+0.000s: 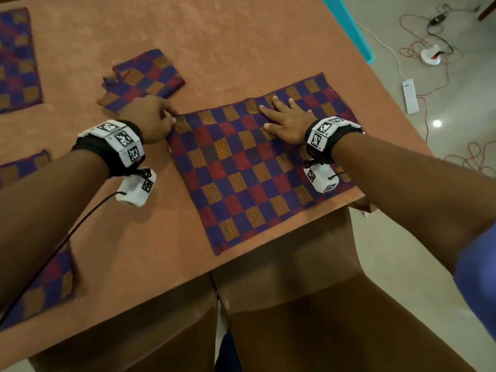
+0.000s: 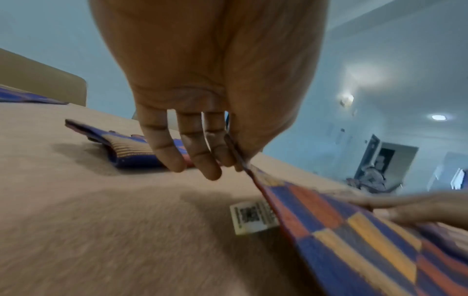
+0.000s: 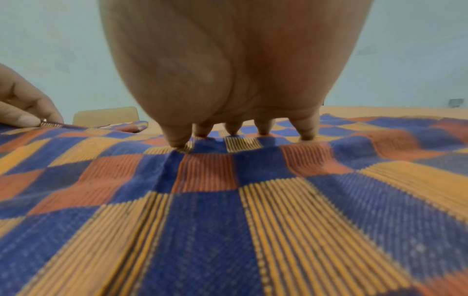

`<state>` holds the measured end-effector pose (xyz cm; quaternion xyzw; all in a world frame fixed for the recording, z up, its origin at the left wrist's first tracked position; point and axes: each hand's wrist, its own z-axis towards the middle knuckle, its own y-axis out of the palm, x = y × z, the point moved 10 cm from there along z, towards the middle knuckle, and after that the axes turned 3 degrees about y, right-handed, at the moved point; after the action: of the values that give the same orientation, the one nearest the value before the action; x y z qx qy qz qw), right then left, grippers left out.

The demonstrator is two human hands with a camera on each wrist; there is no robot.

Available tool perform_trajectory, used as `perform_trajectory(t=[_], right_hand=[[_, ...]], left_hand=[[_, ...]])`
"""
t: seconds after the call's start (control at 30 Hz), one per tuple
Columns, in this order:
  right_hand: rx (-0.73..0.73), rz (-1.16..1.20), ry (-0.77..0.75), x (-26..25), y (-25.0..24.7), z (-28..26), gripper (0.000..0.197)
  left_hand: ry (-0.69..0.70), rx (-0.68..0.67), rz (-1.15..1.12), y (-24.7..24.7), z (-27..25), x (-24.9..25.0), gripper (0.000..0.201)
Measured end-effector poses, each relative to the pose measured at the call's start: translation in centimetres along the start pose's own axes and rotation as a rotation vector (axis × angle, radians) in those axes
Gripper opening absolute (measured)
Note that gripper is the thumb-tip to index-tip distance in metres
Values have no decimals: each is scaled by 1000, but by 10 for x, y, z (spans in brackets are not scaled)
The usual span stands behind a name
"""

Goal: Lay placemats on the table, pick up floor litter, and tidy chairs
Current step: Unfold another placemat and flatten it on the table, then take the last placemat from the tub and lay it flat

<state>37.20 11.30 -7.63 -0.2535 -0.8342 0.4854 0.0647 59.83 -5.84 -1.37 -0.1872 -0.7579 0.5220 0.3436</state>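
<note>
Pinching the far left corner of the checked placemat [image 1: 257, 162] in the left grip [image 1: 150, 120], lifting that edge; pressing it flat with the right grip [image 1: 288, 120], fingers spread wide, on the tabletop [image 1: 214, 36].

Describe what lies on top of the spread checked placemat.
The right hand presses flat on the spread checked placemat; the left hand pinches its far left corner. Cloth beneath the palm is hidden.

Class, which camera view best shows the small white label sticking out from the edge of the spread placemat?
The left wrist view: the white label lies sharp and close on the tablecloth, beside the placemat edge that the left hand pinches. In the head view it is only a tiny sliver under that hand. The right wrist view does not show it.
</note>
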Motion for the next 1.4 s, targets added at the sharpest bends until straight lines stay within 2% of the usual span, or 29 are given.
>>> perform_trajectory(t=[0.07, 0.13, 0.23, 0.33, 0.4, 0.47, 0.6, 0.73, 0.8, 0.87, 1.03, 1.13, 1.23, 1.33, 1.4], right_hand=[[9, 22, 8, 2, -1, 0, 60], [56, 25, 6, 3, -3, -5, 62], [133, -30, -33, 1, -5, -22, 63], [130, -63, -22, 14, 10, -38, 63], [97, -78, 21, 31, 23, -43, 64], [93, -60, 90, 51, 25, -44, 67], [75, 70, 259, 87, 17, -38, 72], [112, 112, 352, 87, 8, -38, 74], [236, 87, 278, 58, -7, -36, 70], [350, 37, 130, 12, -25, -29, 64], [358, 59, -290, -132, -41, 4, 58], [365, -1, -443, -217, -50, 21, 56], [372, -29, -458, -269, -53, 42, 53], [292, -107, -403, -292, -41, 67, 58], [288, -138, -395, -300, -39, 75, 53]], left_hand=[[-59, -44, 101, 14, -6, -10, 41], [-48, -35, 161, 22, -14, -7, 54], [86, 43, 150, 25, -35, 26, 59], [222, -91, 121, 56, -57, 64, 74], [198, -251, 129, 86, -68, 71, 88], [153, -346, 181, 107, -74, 67, 98], [128, -327, 224, 109, -79, 54, 105], [30, -321, 150, 99, -91, 32, 108], [-15, -288, 103, 89, -101, 19, 108], [-67, -258, 75, 79, -110, 3, 105], [-211, -220, 107, 53, -126, -56, 101], [-228, -244, 84, 51, -137, -80, 100], [-212, -220, 61, 54, -139, -83, 100], [-219, -203, 40, 58, -135, -84, 101], [-225, -189, -5, 60, -136, -86, 100]])
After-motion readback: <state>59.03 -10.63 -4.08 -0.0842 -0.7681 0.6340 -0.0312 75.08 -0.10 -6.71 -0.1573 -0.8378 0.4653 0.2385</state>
